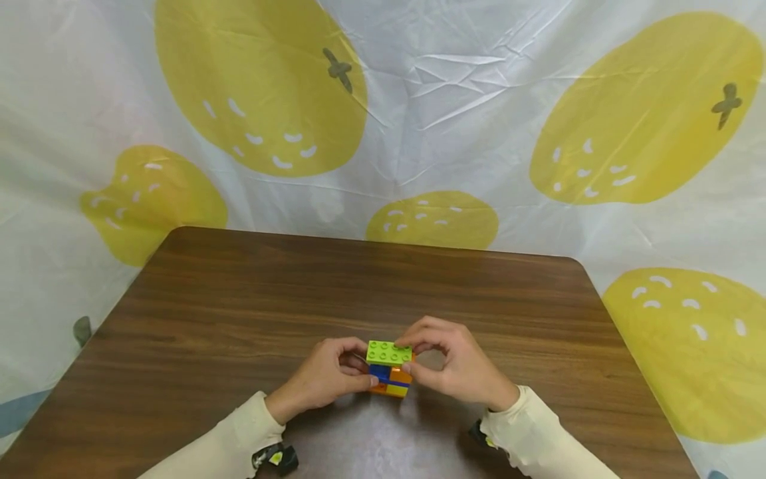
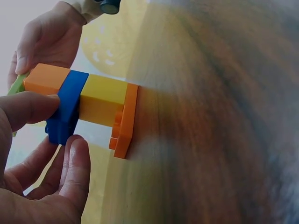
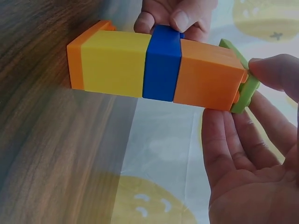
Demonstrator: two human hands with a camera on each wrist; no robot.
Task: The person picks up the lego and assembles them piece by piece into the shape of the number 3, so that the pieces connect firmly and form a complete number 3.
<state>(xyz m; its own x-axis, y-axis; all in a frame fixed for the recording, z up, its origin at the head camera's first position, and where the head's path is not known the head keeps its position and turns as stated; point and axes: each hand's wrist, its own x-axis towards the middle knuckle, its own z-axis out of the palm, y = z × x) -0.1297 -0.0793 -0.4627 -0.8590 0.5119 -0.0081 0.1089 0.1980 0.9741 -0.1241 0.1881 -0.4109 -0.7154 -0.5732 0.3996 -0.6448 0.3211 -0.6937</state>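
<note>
A small tower of toy building bricks stands on the table, between the two hands. From the bottom it has a thin orange brick (image 2: 125,130), a yellow brick (image 3: 113,64), a blue brick (image 3: 162,65) and a taller orange brick (image 3: 208,74). At the top is a thin lime-green brick (image 1: 383,354), slightly tilted, with orange studs showing beneath it in the right wrist view. My left hand (image 1: 326,376) pinches the blue brick, which juts out to the left. With thumb and fingers, my right hand (image 1: 451,356) holds the green brick at its right end.
The brown wood-grain table (image 1: 269,286) reaches back to a hanging white cloth (image 1: 455,146) printed with yellow fruit. Dark wrist cameras sit under both cream sleeves (image 1: 230,436), near the table's front.
</note>
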